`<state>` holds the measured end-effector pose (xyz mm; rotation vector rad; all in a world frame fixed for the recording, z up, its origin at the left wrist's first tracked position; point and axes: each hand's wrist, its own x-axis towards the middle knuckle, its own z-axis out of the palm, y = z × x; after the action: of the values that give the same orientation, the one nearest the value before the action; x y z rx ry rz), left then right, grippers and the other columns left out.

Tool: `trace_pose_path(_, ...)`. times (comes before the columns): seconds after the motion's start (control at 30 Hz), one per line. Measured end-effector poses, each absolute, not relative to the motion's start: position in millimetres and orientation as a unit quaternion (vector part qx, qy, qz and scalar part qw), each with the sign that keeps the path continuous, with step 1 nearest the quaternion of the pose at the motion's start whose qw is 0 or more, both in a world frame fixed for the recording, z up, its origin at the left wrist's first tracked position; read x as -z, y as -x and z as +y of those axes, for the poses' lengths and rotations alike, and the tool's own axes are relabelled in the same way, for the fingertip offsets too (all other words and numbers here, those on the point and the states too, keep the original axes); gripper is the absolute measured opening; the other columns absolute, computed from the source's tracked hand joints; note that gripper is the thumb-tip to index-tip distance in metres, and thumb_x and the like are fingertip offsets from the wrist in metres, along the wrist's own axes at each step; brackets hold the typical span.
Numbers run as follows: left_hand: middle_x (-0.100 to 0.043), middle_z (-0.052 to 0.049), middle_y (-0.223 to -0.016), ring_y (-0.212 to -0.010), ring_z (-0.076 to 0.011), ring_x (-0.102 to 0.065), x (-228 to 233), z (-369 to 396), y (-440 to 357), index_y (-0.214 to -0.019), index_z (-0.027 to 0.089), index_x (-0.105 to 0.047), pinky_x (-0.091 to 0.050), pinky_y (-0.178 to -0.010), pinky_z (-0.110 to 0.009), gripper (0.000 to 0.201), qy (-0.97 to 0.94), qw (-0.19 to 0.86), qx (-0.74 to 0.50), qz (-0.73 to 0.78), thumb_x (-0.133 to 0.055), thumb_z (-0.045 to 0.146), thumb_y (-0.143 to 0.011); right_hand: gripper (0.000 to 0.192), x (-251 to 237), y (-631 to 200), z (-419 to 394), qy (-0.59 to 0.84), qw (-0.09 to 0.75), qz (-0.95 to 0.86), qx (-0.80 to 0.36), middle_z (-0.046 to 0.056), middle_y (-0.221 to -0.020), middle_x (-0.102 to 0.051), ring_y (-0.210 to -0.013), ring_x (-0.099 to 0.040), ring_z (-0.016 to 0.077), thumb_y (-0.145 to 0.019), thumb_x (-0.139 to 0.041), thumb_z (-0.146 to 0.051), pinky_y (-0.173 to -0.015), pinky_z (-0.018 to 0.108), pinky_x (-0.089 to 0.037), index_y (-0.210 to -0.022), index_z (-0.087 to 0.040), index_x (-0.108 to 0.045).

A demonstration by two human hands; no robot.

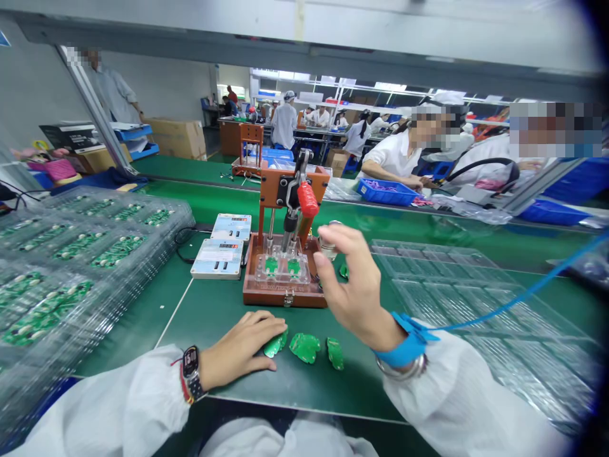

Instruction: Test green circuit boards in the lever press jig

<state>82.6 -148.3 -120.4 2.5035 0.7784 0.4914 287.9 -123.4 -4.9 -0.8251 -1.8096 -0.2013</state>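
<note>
My left hand (245,346) rests on the green mat, its fingers on a small green circuit board (276,343). Two more green boards (305,347) (335,353) lie just right of it. My right hand (354,282) is raised beside a brown test fixture (284,266) and pinches a small silvery object (328,244) between thumb and fingers. Two green boards (282,265) sit in the fixture's clear nest under a red-handled clamp lever (307,198). A blue wrist strap (408,343) with a blue cord is on my right wrist.
Stacked clear trays of green boards (71,254) fill the left. Empty clear trays (451,285) lie at right. Two white meter boxes (219,257) stand left of the fixture. Across the belt, people in white sit by blue bins (386,192).
</note>
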Motion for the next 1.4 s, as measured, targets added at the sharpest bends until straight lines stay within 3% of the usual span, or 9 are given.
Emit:
trace_pose_path(0.13, -0.058, -0.01, -0.124, -0.116, -0.025, -0.048, 119, -149, -87, -0.133, 0.022, -0.046, -0.04, -0.096, -0.041, 0.057, -0.905, 0.244, -0.187, 0.294, -0.065, 0.04, -0.082, 0.037, -19, -275, -89, 0.29, 0.536, -0.78, 0.141, 0.012, -0.132, -0.047, -0.126, -0.044, 0.0263, -0.095, -0.04, -0.036, -0.103, 0.049, -0.04, -0.129, -0.022, -0.041)
trace_pose_path(0.27, -0.059, -0.011, -0.123, -0.115, -0.0259, -0.049, 122, -148, -85, -0.13, 0.022, -0.05, -0.041, -0.095, -0.042, 0.058, -0.898, 0.225, -0.2, 0.322, -0.067, 0.042, -0.079, 0.027, -18, -268, -63, 0.234, 0.552, -0.784, 0.159, 0.011, -0.126, -0.053, -0.124, -0.048, 0.0243, -0.097, -0.034, -0.035, -0.101, 0.049, -0.042, -0.117, -0.022, -0.046)
trace_pose_path(0.43, -0.06, -0.01, -0.122, -0.112, -0.0254, -0.049, 123, -143, -84, -0.127, 0.018, -0.052, -0.042, -0.095, -0.041, 0.054, -0.889, 0.239, -0.194, 0.34, -0.069, 0.039, -0.079, 0.021, -69, -263, -53, 0.164, 0.626, -0.735, 0.204, 0.002, -0.08, -0.062, -0.079, -0.065, 0.0143, -0.097, -0.039, -0.035, -0.071, 0.03, -0.053, -0.095, -0.019, -0.053)
trace_pose_path(0.57, -0.058, -0.01, -0.124, -0.113, -0.025, -0.048, 122, -137, -89, -0.126, 0.017, -0.053, -0.041, -0.097, -0.042, 0.057, -0.888, 0.254, -0.196, 0.328, -0.074, 0.034, -0.076, 0.026, -145, -255, -35, 0.25, 0.595, -0.764, -0.013, -0.012, -0.048, -0.045, -0.042, -0.054, 0.0032, -0.096, -0.037, -0.034, -0.046, 0.014, -0.041, -0.086, -0.014, -0.051)
trace_pose_path(0.7, -0.059, -0.008, -0.124, -0.113, -0.0242, -0.048, 124, -133, -91, -0.126, 0.021, -0.054, -0.041, -0.098, -0.041, 0.056, -0.886, 0.282, -0.203, 0.306, -0.075, 0.033, -0.075, 0.026, -169, -251, -27, 0.312, 0.555, -0.76, -0.131, -0.015, -0.04, -0.044, -0.032, -0.047, 0.0011, -0.097, -0.03, -0.023, -0.039, 0.01, -0.036, -0.082, -0.012, -0.048)
trace_pose_path(0.8, -0.061, -0.008, -0.122, -0.113, -0.0239, -0.049, 125, -132, -91, -0.125, 0.022, -0.055, -0.041, -0.097, -0.041, 0.053, -0.888, 0.283, -0.205, 0.299, -0.073, 0.034, -0.077, 0.025, -145, -254, -45, 0.244, 0.582, -0.774, -0.047, -0.01, -0.052, -0.053, -0.04, -0.051, 0.0019, -0.096, -0.037, -0.03, -0.043, 0.014, -0.041, -0.082, -0.014, -0.049)
trace_pose_path(0.97, -0.06, -0.009, -0.123, -0.116, -0.0246, -0.049, 125, -133, -92, -0.124, 0.019, -0.055, -0.04, -0.098, -0.04, 0.054, -0.894, 0.265, -0.217, 0.289, -0.073, 0.037, -0.077, 0.039, -96, -260, -81, 0.246, 0.549, -0.793, 0.094, -0.001, -0.08, -0.06, -0.071, -0.061, 0.008, -0.096, -0.032, -0.048, -0.07, 0.025, -0.051, -0.092, -0.016, -0.054)
trace_pose_path(1.2, -0.066, -0.008, -0.086, -0.084, -0.0195, -0.059, 103, -128, -84, -0.104, 0.017, -0.059, -0.047, -0.077, -0.034, 0.017, -0.864, 0.064, -0.434, 0.247, -0.051, 0.016, -0.089, 0.022, -58, -249, -77, 0.189, 0.644, -0.741, 0.043, 0.001, -0.084, -0.059, -0.086, -0.061, 0.0149, -0.098, -0.037, -0.032, -0.082, 0.035, -0.052, -0.088, -0.021, -0.053)
trace_pose_path(1.4, -0.065, -0.008, -0.096, -0.094, -0.0206, -0.058, 88, -70, -47, -0.105, 0.018, -0.057, -0.045, -0.085, -0.036, 0.018, -0.809, -0.034, -0.468, 0.355, -0.047, 0.017, -0.09, 0.013, -28, -248, -70, 0.152, 0.648, -0.746, 0.014, 0.004, -0.092, -0.06, -0.11, -0.055, 0.0214, -0.094, -0.043, -0.023, -0.097, 0.047, -0.044, -0.086, -0.021, -0.053)
